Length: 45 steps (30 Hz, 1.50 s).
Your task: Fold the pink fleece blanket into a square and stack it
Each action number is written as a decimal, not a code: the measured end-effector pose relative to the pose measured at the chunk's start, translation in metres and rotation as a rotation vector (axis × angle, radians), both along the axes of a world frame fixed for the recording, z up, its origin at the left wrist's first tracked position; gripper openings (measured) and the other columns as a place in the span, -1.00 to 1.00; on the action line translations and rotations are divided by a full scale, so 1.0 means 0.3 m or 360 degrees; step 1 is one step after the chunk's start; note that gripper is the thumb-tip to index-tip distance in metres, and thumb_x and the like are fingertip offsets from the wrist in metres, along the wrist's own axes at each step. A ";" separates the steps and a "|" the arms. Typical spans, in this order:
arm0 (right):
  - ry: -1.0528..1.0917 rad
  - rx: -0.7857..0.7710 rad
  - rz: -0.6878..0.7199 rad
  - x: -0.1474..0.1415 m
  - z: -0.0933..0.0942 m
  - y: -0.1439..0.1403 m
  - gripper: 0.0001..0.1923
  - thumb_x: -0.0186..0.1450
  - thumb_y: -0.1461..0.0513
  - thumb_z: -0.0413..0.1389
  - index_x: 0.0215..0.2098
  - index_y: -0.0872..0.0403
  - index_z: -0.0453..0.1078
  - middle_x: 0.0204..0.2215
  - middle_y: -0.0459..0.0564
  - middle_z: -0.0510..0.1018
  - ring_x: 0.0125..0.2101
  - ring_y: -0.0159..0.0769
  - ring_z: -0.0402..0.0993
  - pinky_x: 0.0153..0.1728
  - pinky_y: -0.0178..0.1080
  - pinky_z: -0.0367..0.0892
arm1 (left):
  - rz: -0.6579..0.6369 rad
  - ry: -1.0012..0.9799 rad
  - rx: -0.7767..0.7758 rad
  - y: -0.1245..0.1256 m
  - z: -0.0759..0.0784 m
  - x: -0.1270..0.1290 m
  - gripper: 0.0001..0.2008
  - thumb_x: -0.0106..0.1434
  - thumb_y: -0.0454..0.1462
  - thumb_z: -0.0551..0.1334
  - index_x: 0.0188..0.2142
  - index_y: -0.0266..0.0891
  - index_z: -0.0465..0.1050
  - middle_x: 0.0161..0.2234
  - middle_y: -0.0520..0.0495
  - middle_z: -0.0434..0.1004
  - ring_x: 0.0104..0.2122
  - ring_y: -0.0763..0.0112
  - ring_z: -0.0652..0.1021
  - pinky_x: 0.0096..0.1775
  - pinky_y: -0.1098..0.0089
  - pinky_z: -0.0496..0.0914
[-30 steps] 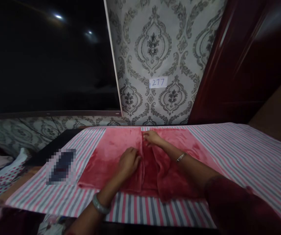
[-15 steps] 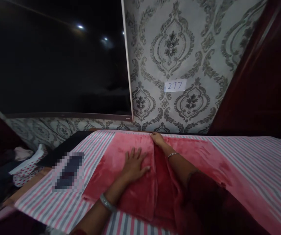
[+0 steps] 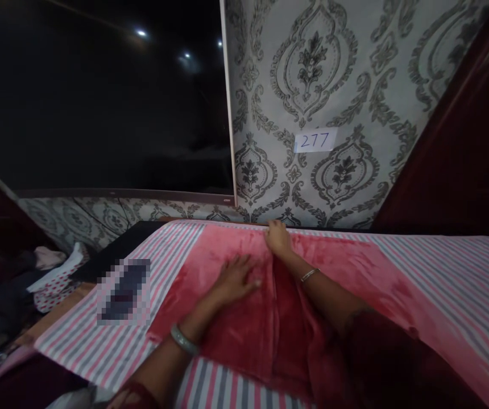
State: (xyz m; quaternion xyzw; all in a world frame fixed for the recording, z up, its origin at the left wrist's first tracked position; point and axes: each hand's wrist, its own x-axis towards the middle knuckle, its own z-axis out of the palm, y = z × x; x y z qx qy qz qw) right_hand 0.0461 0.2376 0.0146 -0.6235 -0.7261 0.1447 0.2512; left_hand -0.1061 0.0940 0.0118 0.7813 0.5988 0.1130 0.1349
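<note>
A red plush cloth (image 3: 244, 329) lies spread on a striped sheet, its left part folded over so that an edge runs down the middle. On this folded part my left hand (image 3: 233, 281) rests flat, fingers spread, with a bangle at the wrist. At the far end of the edge my right hand (image 3: 277, 238) has its fingers bent over the corner of the cloth; the fingertips are partly hidden. Deep red folds show between the two arms, and more of the cloth reaches out to the right beneath my right forearm.
The striped sheet (image 3: 453, 272) covers the table. A blurred-out dark object (image 3: 125, 289) lies at its left. Behind stand a large dark screen (image 3: 112, 113) and a patterned wall with a "277" label (image 3: 316, 140). Several fabric items (image 3: 52, 284) are heaped at the far left.
My left hand has slid slightly over the cloth and is a little blurred. My right hand stays at the far corner, its fingers shifted somewhat. The view has tilted slightly.
</note>
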 end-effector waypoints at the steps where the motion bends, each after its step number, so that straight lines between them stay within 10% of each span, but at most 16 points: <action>1: -0.0075 0.0069 0.0089 -0.015 0.009 -0.023 -0.45 0.43 0.24 -0.08 0.36 0.14 0.22 0.34 0.23 0.26 0.32 -0.04 0.16 0.24 -0.07 0.15 | 0.0032 -0.0043 0.0042 0.036 0.024 -0.023 -0.43 0.41 -0.03 0.07 0.34 -0.12 0.24 0.38 -0.22 0.18 0.37 0.05 0.20 0.33 -0.04 0.10; 5: -0.0356 0.0040 0.0291 -0.053 -0.025 -0.105 -0.33 0.47 0.08 -0.11 0.46 0.18 0.00 0.45 0.20 0.01 0.43 0.01 -0.17 0.34 0.14 -0.11 | 0.0406 0.0121 0.0112 0.211 0.093 -0.125 -0.45 0.45 -0.13 -0.04 0.38 -0.18 0.15 0.42 -0.23 0.10 0.41 0.12 0.10 0.36 -0.05 -0.04; 9: -0.0419 -0.0135 0.0292 -0.041 -0.109 -0.134 -0.26 0.47 -0.04 -0.13 0.46 0.21 -0.03 0.46 0.22 -0.04 0.44 0.01 -0.21 0.35 0.18 -0.17 | 0.0662 0.0260 -0.0050 0.328 0.036 -0.212 -0.38 0.43 -0.01 -0.05 0.42 -0.06 0.06 0.47 -0.17 -0.13 0.44 -0.04 -0.06 0.30 -0.32 -0.10; 15: -0.0396 -0.0114 0.0281 -0.031 -0.143 -0.124 -0.23 0.46 -0.06 -0.13 0.45 0.25 -0.02 0.45 0.26 -0.02 0.44 0.02 -0.18 0.35 0.18 -0.15 | 0.0730 0.0295 -0.0057 0.354 -0.087 -0.259 -0.30 0.40 0.09 -0.15 0.45 -0.06 -0.06 0.49 -0.09 -0.21 0.45 0.02 -0.13 0.29 -0.33 -0.05; 21: -0.0391 -0.0124 0.0289 -0.034 -0.130 -0.125 -0.24 0.46 -0.05 -0.12 0.45 0.24 -0.02 0.45 0.27 -0.02 0.44 0.00 -0.20 0.34 0.18 -0.15 | 0.0739 -0.0009 -0.0120 0.360 -0.020 -0.271 -0.34 0.37 0.07 0.01 0.40 -0.02 0.09 0.47 -0.09 -0.12 0.45 0.06 -0.09 0.33 -0.17 -0.01; 26: -0.0339 -0.0381 0.0323 -0.016 -0.040 -0.132 -0.24 0.47 -0.06 -0.20 0.49 0.19 -0.12 0.48 0.22 -0.14 0.45 -0.06 -0.27 0.35 0.15 -0.15 | 0.0896 -0.0232 -0.0089 0.301 0.069 -0.379 -0.36 0.33 -0.04 0.15 0.33 -0.24 0.24 0.41 -0.25 0.11 0.40 0.13 0.14 0.29 0.29 0.16; 32: -0.0343 -0.0261 0.0445 -0.015 -0.031 -0.309 -0.09 0.40 -0.21 -0.10 0.50 0.13 -0.16 0.48 0.24 -0.20 0.46 0.03 -0.38 0.35 0.17 -0.28 | 0.1143 -0.0528 -0.0180 0.146 0.053 -0.488 -0.59 0.23 -0.11 0.25 -0.02 -0.33 0.52 -0.03 -0.29 0.63 0.02 0.05 0.59 -0.06 0.30 0.47; 45: -0.0249 -0.0221 0.0541 0.005 -0.078 -0.420 -0.10 0.40 -0.15 -0.05 0.48 0.21 -0.12 0.48 0.25 -0.20 0.46 -0.01 -0.41 0.37 0.14 -0.28 | 0.1082 -0.1267 -0.0606 -0.056 0.100 -0.476 -0.67 0.06 -0.10 0.46 -0.29 -0.24 0.48 -0.34 -0.09 0.65 -0.28 0.28 0.63 -0.21 0.35 0.53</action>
